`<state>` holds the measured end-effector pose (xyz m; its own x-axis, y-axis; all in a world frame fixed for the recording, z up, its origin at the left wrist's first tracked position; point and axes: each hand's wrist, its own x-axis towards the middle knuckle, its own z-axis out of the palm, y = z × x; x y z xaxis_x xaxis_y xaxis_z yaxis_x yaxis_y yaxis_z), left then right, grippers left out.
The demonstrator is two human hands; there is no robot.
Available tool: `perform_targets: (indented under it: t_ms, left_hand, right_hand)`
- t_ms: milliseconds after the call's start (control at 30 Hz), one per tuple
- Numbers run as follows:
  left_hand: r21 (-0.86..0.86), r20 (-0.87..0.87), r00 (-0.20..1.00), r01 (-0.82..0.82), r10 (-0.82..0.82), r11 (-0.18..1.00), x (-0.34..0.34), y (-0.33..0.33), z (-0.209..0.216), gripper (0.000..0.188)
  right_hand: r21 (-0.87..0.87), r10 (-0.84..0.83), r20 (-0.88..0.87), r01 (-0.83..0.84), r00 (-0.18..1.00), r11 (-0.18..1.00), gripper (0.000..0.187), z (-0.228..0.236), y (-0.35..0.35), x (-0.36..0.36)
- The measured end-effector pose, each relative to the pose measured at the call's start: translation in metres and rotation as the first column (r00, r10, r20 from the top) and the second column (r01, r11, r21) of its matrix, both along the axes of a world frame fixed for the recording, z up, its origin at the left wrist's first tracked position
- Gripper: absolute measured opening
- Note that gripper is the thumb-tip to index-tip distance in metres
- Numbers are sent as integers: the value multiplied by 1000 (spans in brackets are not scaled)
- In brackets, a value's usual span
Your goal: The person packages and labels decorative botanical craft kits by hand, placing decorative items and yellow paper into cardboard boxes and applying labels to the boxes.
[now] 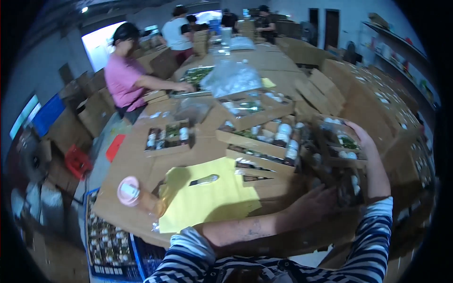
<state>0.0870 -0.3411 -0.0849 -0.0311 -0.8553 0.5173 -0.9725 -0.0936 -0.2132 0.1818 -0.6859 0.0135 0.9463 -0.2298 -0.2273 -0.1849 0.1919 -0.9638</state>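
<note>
At the right, my right hand (359, 134) grips the far right corner of a small open cardboard box (347, 163) holding white-capped pieces and some greenery. My left arm reaches across my front to the right. My left hand (311, 206) is blurred, low beside a dark row of packed boxes (350, 188), and its fingers cannot be made out. Left of the hands stand stacked open boxes (255, 140) with white-capped brown bottles (283, 134) inside. Another such box (167, 150) sits farther left on the table, with bottles and greenery in its compartments.
Yellow paper sheets (212, 203) lie on the cardboard-covered table under a clear-wrapped slim item (204, 180). An amber cup with a pink lid (128, 190) lies tilted nearby. A plastic bag (231, 78) lies farther back. A person in pink (123, 78) works at the left side; others stand behind.
</note>
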Motion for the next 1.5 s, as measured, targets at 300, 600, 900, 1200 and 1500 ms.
perform_targets:
  t_ms: [300,600,900,1200,1500]
  left_hand:
    - [58,-280,960,16,0,998,10,15,10,73]
    - [-25,-207,978,-11,5,1000,3,27,16,65]
    - [22,-295,953,-67,71,997,-19,112,55,60]
    - [107,-441,686,-600,578,793,-31,245,44,57]
    - [173,-501,408,-817,763,550,-65,319,29,48]
  right_hand:
    - [130,184,-168,-163,969,978,48,-33,-31,26]
    - [-120,-45,-241,16,969,993,20,-44,-36,52]
    - [55,159,-176,-151,972,987,30,-8,-21,83]
    - [68,50,23,-51,998,996,28,-45,-38,124]
    - [92,14,1,-14,1000,996,36,-61,-70,160]
